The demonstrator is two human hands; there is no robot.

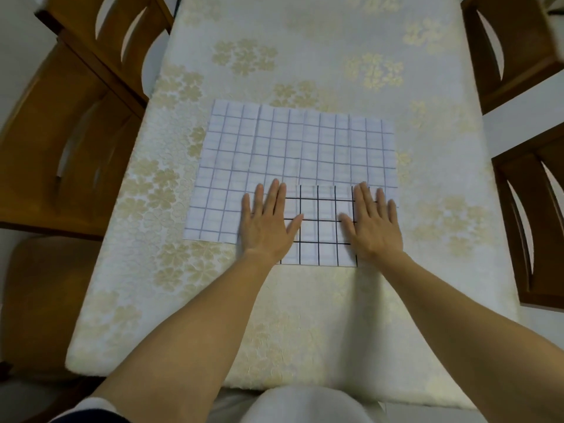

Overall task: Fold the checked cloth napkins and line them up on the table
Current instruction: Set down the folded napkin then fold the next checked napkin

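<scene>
A large white napkin with faint blue-grey checks (293,151) lies spread flat in the middle of the table. On its near edge sits a smaller folded napkin with bold black checks (319,227), overhanging toward me. My left hand (267,221) lies flat, palm down, fingers spread, on the folded napkin's left edge and the large napkin. My right hand (372,222) presses flat on the folded napkin's right edge in the same way. Neither hand grips anything.
The table (305,315) wears a white cloth with pale gold flower patches. Wooden chairs stand at the left (70,132) and at the right (531,209), with another at the far right (512,47). The near table edge is just before my body.
</scene>
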